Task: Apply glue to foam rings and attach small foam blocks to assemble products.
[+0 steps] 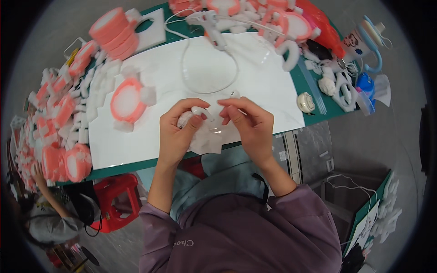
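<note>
"What do you have on your feed?"

"Near the centre of the frame I see a small white curved piece (199,110). The left hand (175,129) has it between the thumb and bent index finger, pinched near the tips."

"And the other one?"

"The right hand (255,127) is just to the right of it, index finger reaching left, the rest curled near the thumb. I cannot tell from here whether those fingertips hold anything thin."

"What's around them?"

"Just below the left hand I make out a pale crumpled sheet (205,143). Above the right hand, a small white bud (234,94) lies on the white board (164,68). Left of centre there's a pink foam ring (128,101) with white blocks. At upper centre I see a white glue gun (210,28), its cord looping down, and pink foam rolls (114,34) stand stacked at upper left."
</note>
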Demonstrator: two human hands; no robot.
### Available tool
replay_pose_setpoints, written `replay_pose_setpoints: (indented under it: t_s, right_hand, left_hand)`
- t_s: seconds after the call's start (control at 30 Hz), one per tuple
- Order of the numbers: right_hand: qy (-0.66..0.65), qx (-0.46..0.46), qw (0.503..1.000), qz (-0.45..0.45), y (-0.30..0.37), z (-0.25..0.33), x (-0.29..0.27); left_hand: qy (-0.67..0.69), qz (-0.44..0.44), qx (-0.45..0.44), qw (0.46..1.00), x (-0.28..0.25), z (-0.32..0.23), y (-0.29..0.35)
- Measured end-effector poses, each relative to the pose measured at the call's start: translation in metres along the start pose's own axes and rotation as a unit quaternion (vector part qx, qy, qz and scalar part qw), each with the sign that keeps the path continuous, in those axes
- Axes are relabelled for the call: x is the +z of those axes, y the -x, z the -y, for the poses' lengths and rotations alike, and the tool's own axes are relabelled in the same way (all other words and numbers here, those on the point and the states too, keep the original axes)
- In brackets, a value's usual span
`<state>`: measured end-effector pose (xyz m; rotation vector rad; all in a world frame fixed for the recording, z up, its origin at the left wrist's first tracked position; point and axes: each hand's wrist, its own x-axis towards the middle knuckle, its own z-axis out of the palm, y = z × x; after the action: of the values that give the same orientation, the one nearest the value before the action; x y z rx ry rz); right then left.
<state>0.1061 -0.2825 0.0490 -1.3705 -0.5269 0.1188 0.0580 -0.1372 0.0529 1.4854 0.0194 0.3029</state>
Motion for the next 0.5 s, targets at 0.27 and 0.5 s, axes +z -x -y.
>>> replay_pose_setpoints:
  t_s: [0.27, 0.5]
  right_hand:
    - [-0.079, 0.037, 0.975, -0.207, 0.003, 0.003, -0.115]
    - [-0.096, 0.13, 0.968, -0.193, 0.022, -0.014, -0.204]
  left_hand:
    - [-0.038, 0.094, -0.068, 0.992, 0.051, 0.012, -0.038]
    - [-0.336, 0.213, 0.071, 0.915, 0.103, 0.05, -0.077]
